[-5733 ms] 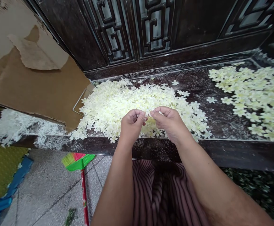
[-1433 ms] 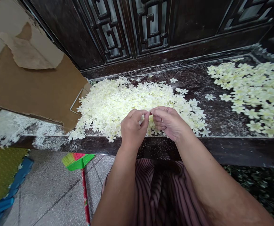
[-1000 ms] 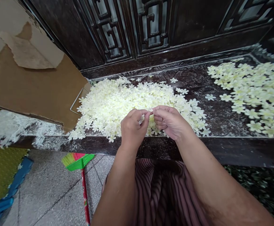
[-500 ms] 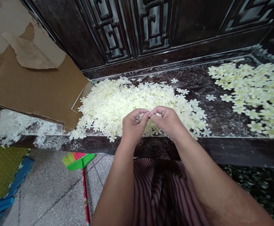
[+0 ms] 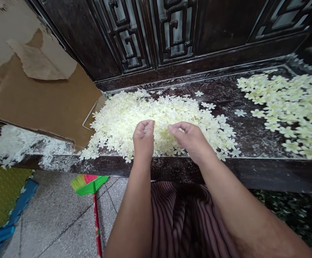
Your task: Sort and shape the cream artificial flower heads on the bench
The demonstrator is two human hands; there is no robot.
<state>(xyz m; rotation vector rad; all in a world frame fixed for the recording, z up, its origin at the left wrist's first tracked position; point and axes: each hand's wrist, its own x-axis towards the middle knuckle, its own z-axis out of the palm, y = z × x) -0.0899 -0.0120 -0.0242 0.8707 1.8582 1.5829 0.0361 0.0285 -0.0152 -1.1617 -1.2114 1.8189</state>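
Note:
A broad heap of pale cream, five-petalled artificial flowers (image 5: 123,114) covers the middle of the dark wooden bench (image 5: 252,139). Over its front part is my left hand (image 5: 143,139), fingers curled and thumb pressed against them; a small whitish bit shows inside the curl, too small to name. A short gap away, on the right, my right hand (image 5: 192,139) is pinched with thumb and forefinger pointing at the left one. Whatever its fingertips hold is hidden. A second spread of the same flowers (image 5: 292,107) lies at the bench's right end.
A torn cardboard sheet (image 5: 43,100) leans at the left, with a bent metal wire (image 5: 87,118) at its edge. White shreds (image 5: 13,143) lie beside it. A carved wooden backrest (image 5: 172,32) rises behind. On the floor is a green-headed broom (image 5: 91,186).
Half a second ago the fingertips of both hands met over the heap. Now they are apart, the left hand having moved left and turned its fingers inward; the right has barely moved.

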